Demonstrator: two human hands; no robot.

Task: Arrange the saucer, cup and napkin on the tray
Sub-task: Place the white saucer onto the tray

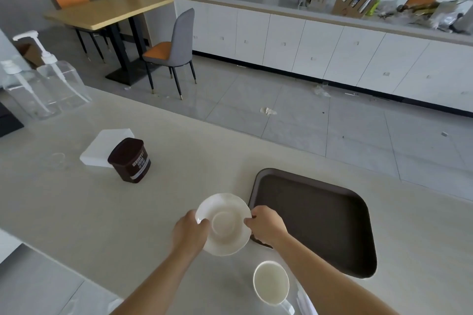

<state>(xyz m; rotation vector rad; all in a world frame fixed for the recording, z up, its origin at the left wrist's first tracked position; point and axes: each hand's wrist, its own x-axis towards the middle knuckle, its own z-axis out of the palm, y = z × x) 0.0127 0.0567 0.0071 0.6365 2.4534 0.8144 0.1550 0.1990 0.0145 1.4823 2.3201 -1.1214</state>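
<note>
We see a plain white saucer (225, 224), glossy and unpatterned, and a white cup (271, 282) with a cream-white inside. The tray (332, 225) is dark brown all over, its rim a shade lighter than its floor. The counter (76, 212) is pale beige with a faint streaked grain. On it a stack of napkins (102, 147) is pure white, and the cocoa tub (129, 160) is dark brown with white lettering and a pale band low on its label. Two pump bottles (43, 84) are clear with white pumps. The floor (307, 115) has light grey tiles. One chair (174, 46) is grey with an orange seat.
</note>
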